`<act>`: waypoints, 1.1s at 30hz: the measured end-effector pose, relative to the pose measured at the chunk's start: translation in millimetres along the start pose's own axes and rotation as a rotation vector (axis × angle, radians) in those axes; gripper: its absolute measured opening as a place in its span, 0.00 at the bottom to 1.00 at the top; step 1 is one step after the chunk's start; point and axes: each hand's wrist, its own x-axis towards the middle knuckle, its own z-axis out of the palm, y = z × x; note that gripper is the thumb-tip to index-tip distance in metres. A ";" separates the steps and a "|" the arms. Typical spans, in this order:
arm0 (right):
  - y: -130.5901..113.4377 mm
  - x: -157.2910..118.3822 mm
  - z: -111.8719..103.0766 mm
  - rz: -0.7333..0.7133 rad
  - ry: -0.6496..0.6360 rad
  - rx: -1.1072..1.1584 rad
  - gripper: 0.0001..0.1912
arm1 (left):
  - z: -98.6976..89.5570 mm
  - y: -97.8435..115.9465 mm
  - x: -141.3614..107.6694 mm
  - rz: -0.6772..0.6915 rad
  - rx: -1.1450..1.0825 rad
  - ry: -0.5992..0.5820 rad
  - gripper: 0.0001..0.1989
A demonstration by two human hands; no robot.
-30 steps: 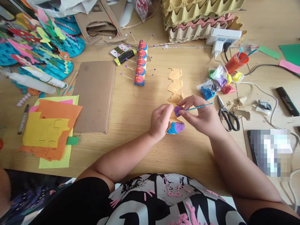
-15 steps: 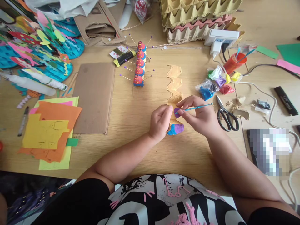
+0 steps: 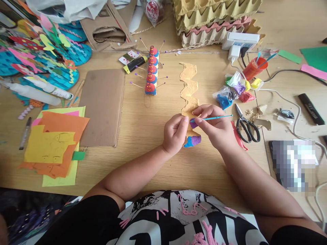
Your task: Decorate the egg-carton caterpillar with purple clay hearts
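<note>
A strip of yellowish egg carton (image 3: 189, 87) runs away from me between my hands. Its near cup (image 3: 192, 141) is coated in blue and purple clay, and more purple clay (image 3: 193, 123) covers part of the cup beyond it. My left hand (image 3: 175, 133) is closed on the strip's left edge, thumb uppermost. Pinched in my right hand (image 3: 216, 126) is a thin blue modelling tool (image 3: 217, 117); its tip is at the purple clay, partly hidden by the fingers.
A finished-looking egg-carton caterpillar (image 3: 152, 73) with pin legs stands ahead. Scissors (image 3: 246, 124), clay packets (image 3: 227, 98) and an orange cup (image 3: 254, 68) lie to the right. Cardboard (image 3: 102, 107) and coloured papers (image 3: 51, 146) are left, egg trays (image 3: 217, 23) at the back.
The strip's far end has lifted slightly away from me and shows more surface. My right hand and tool have shifted a little. A red piece now shows beside my right wrist.
</note>
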 end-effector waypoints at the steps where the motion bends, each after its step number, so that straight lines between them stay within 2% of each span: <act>1: 0.1 0.1 0.1 0.000 -0.003 0.009 0.20 | 0.1 0.0 0.0 0.011 -0.004 0.000 0.28; 9: -4.4 -1.3 1.9 0.002 0.013 0.046 0.16 | 1.3 -2.8 1.7 0.121 0.016 -0.008 0.27; 17: -5.8 -1.3 1.4 0.000 0.025 0.029 0.17 | 0.8 -6.0 1.2 0.211 0.037 0.003 0.25; 23: -5.9 -0.2 0.4 -0.007 0.029 0.039 0.17 | 0.3 -4.5 0.2 0.186 0.052 0.000 0.27; 27: -3.7 1.4 -0.8 0.042 0.038 0.156 0.18 | 0.4 -4.5 0.4 0.170 0.035 0.016 0.27; 33: -7.8 1.1 0.0 0.079 0.043 0.141 0.19 | -0.5 -5.7 1.2 0.239 0.048 0.022 0.24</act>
